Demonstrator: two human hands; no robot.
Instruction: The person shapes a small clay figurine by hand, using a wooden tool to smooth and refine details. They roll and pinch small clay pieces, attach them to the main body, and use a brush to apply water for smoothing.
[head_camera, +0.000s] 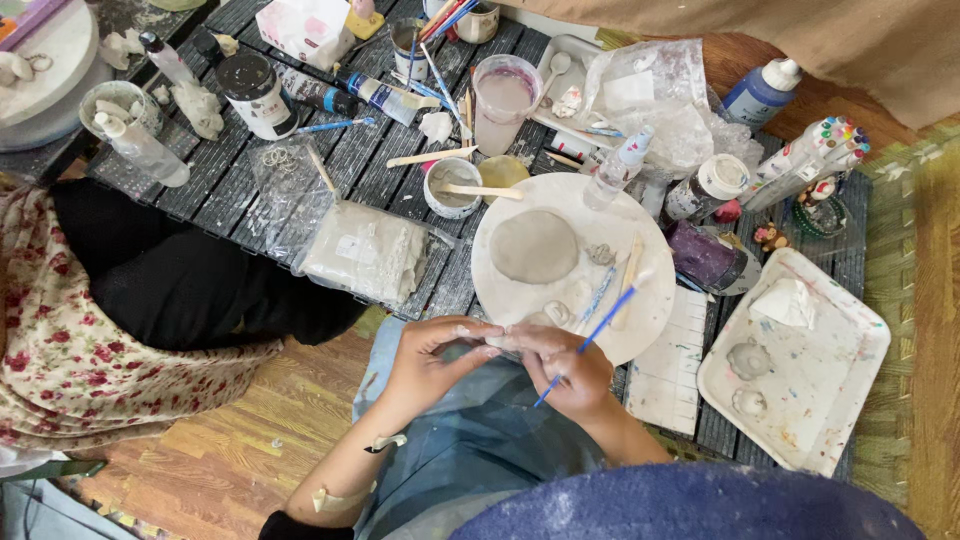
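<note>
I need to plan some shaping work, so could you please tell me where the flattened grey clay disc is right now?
In the head view, the clay disc lies on the left part of the round white board, just beyond the hands, right of the small tub.

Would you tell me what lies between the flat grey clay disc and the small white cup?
Bare round white board only; the clay disc and the cup stand apart, head view.

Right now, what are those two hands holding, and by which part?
Right hand grips a blue tool near its lower end. Both hands pinch a small clay piece; left hand by its edge.
</note>
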